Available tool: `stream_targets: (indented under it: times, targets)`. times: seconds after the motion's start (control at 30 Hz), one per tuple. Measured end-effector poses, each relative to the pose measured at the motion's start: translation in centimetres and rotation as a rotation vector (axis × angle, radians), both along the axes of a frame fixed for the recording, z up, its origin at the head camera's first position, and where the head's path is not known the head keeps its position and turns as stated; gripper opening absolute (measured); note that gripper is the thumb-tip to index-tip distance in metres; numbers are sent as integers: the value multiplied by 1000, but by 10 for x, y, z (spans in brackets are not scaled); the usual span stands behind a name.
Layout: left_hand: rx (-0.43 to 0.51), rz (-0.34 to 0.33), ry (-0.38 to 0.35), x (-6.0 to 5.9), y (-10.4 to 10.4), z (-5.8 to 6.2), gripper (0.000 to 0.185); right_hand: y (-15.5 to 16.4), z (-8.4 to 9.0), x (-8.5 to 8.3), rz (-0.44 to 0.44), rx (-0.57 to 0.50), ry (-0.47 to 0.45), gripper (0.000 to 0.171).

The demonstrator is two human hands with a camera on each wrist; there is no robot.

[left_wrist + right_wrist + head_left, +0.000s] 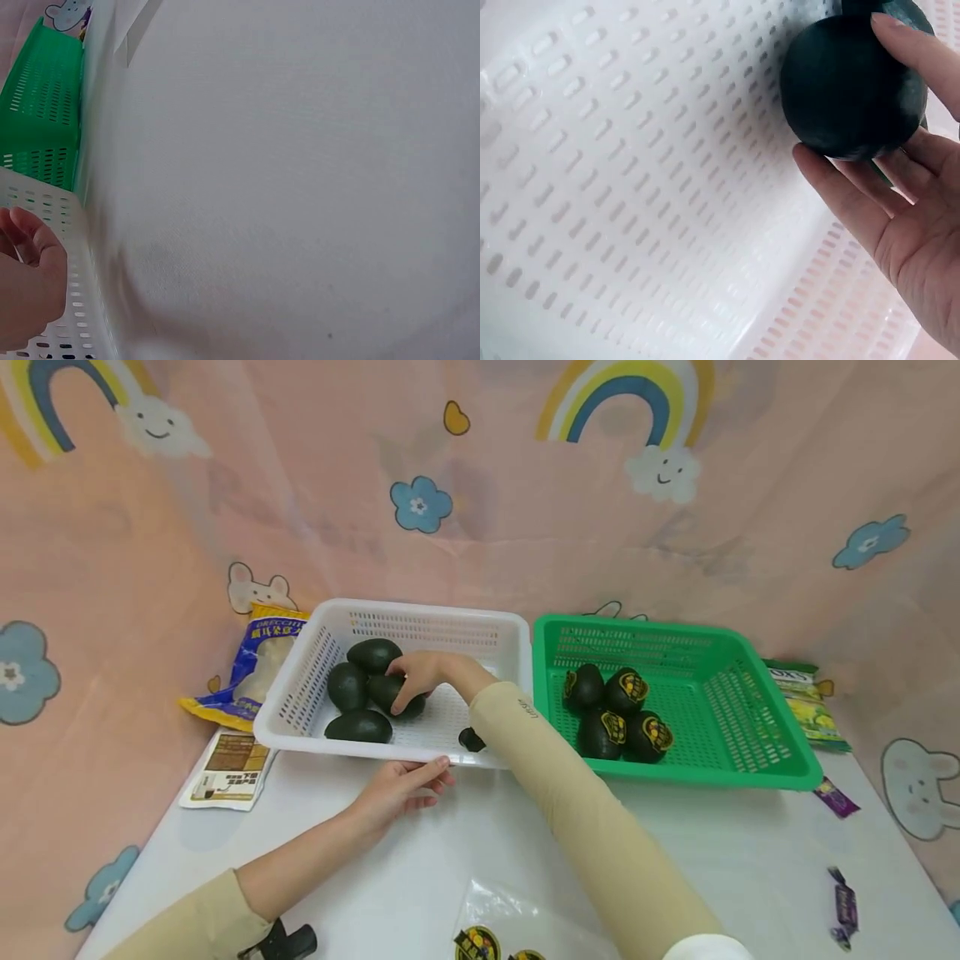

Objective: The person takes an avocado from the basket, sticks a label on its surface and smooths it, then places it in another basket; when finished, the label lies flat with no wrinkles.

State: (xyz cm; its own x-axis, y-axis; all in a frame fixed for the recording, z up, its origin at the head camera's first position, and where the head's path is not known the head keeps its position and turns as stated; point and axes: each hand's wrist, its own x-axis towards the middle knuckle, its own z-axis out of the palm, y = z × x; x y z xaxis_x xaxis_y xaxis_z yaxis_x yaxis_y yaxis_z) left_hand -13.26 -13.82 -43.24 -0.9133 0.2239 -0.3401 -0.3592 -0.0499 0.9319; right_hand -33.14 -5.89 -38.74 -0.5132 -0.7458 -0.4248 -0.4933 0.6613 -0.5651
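Note:
In the head view, my right hand (420, 678) reaches into the white basket (480, 620) and grips a dark green avocado (847, 90) between thumb and fingers. Three more avocados lie around it, one of them an avocado (358, 727) by the front wall. My left hand (397, 789) is at the basket's front rim, its thumb touching the edge and its fingers loosely bent below. To the right, a green basket (720, 768) holds several avocados (600, 735) with black and gold stickers.
A clear bag (498, 906) with round black and gold stickers lies at the front. Blue and yellow pasta packaging (243, 681) and a brown and white packet (228, 768) are at left. Wrapped candy (844, 906) and a green and yellow packet (813, 710) sit at right.

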Motion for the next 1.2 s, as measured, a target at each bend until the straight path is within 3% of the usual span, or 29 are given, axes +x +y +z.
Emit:
stream_targets:
  times: [0.13, 0.33, 0.5, 0.63, 0.77, 0.93, 1.07, 1.2]
  targets:
    - [-18, 6, 2, -1, 0, 0, 38, 5, 13, 1, 36, -24, 49, 73]
    - [-23, 13, -14, -1, 5, -1, 37, 54, 62, 14, 21, -193, 92, 68]
    - [-18, 28, -4, 0, 6, 1, 30, 127, 91, 45, -59, -362, 82, 68]
    - [-17, 39, -6, 1, 6, 3, 27, 193, 93, 86, -186, -480, -19, 70]
    - [-18, 45, -11, 1, 6, 1, 36, 251, 75, 134, -241, -514, -64, 68]
    - [-22, 56, -7, 1, 4, -1, 38, 298, 24, 179, -215, -526, -33, 60]
    - [-30, 60, -5, 2, 5, -1, 37, 310, -20, 201, -327, -536, -30, 61]
    - [-31, 55, 4, 1, 8, -2, 38, 307, -50, 208, -451, -564, 6, 63]
